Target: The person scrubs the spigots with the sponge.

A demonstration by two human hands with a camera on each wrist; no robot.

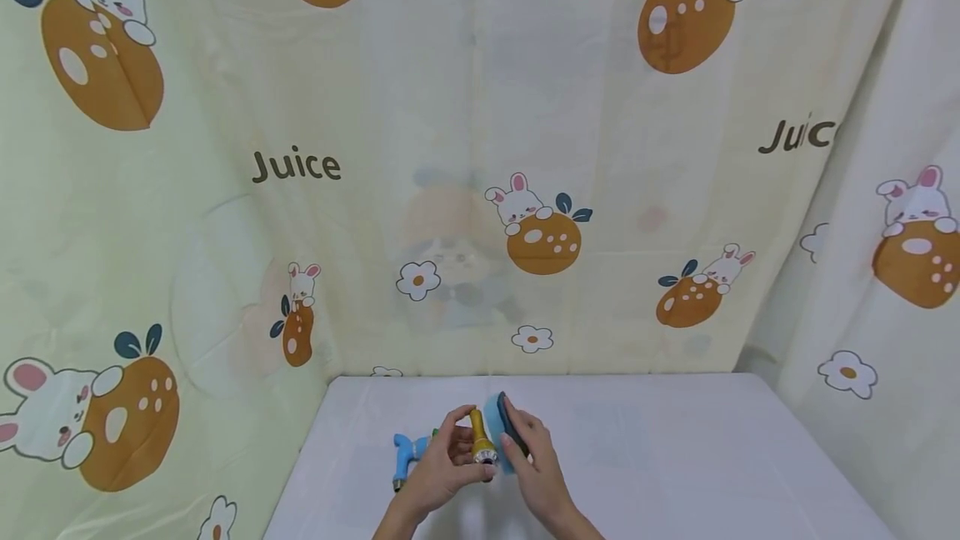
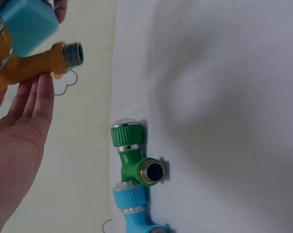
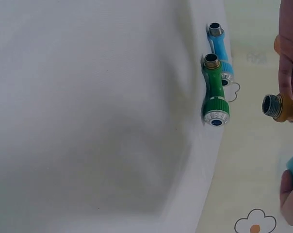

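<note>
My left hand (image 1: 438,473) grips a yellow tap (image 1: 480,438) between thumb and fingers, above the table. Its threaded end (image 2: 73,54) points to the right in the left wrist view. My right hand (image 1: 542,473) holds a light blue sponge (image 1: 493,419) with a dark backing, close beside the tap's right side. Whether sponge and tap touch, I cannot tell. A green tap (image 2: 132,162) and a blue tap (image 2: 131,198) lie side by side on the table, left of my left hand. In the head view that hand hides most of the green one.
Beneath everything is a table with a white cover (image 1: 675,457). A patterned curtain (image 1: 450,107) with rabbits and oranges hangs behind the table and along both sides.
</note>
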